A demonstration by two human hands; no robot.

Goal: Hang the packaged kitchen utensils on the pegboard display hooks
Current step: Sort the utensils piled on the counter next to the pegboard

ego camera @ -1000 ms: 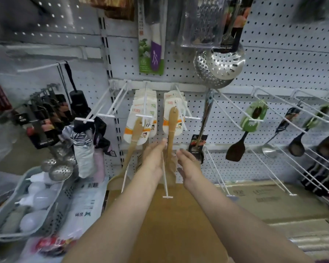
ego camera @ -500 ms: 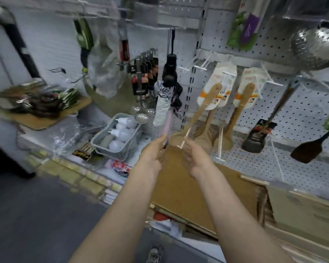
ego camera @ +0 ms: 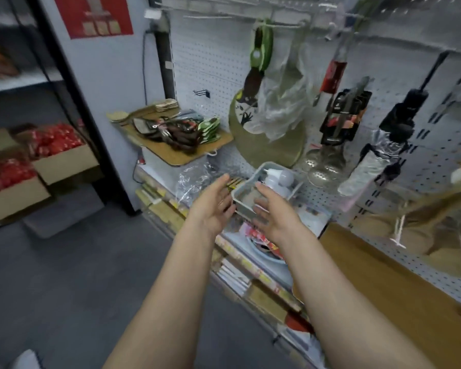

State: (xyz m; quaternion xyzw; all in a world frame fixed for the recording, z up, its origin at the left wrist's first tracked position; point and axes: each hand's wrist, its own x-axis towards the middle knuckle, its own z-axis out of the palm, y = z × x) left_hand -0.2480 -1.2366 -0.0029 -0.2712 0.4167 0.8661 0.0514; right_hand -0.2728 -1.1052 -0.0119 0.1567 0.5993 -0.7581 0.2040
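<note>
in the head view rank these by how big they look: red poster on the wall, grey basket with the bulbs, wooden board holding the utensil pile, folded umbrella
1. wooden board, widest in frame
2. red poster, cut off by the top edge
3. grey basket and folded umbrella look similar; the basket is partly behind the right hand, so no ranking.

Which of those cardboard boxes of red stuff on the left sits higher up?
The upper cardboard box, nearer the black post, sits higher. The lower cardboard box is below it, at the picture's left edge. Both hold red goods too blurred to identify.
</note>
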